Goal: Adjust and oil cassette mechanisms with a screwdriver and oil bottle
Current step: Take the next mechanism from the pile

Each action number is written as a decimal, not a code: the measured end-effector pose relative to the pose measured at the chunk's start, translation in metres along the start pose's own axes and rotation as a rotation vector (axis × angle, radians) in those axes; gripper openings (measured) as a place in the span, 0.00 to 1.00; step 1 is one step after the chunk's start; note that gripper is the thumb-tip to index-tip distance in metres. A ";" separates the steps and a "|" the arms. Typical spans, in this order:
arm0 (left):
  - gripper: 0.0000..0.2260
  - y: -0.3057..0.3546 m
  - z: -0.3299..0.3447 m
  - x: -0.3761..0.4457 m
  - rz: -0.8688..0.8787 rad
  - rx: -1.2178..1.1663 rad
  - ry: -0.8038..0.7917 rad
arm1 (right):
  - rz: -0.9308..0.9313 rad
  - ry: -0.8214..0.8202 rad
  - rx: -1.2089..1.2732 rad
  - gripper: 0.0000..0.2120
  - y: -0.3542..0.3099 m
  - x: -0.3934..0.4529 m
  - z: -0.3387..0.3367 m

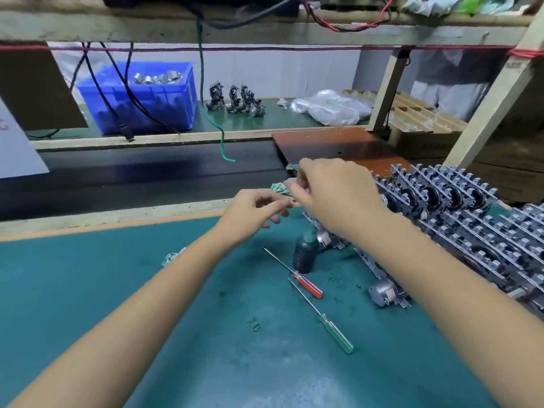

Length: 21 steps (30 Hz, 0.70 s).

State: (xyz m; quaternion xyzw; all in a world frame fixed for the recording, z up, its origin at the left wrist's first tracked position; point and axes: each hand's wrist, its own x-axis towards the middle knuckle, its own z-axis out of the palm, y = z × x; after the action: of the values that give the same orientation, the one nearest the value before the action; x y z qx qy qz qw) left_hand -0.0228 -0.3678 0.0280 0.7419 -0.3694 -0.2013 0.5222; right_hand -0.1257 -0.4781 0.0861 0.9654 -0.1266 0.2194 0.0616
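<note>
A dark oil bottle stands upright on the green mat. Beside it lie a red-handled screwdriver and a green-handled screwdriver. Rows of grey cassette mechanisms are stacked at the right, one with a round motor lying nearest. My left hand and my right hand meet above the bottle, both pinching a small crumpled green-and-white wrapper. What is inside the wrapper is hidden.
A dark conveyor belt runs behind the mat. A blue bin of metal parts, three mechanisms, plastic bags and a cardboard tray sit on the far shelf. A brown board lies across the belt. Another wrapper scrap lies on the mat.
</note>
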 end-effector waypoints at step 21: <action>0.18 -0.071 -0.255 -0.327 -0.436 1.197 0.700 | -0.884 -0.194 0.491 0.17 -0.383 -0.008 0.036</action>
State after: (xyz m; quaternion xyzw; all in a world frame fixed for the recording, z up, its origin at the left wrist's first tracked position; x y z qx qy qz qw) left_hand -0.0358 0.0524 0.0293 0.9782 -0.0713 0.1849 0.0626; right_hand -0.0137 -0.1144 0.0262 0.9286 0.3438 0.1051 -0.0920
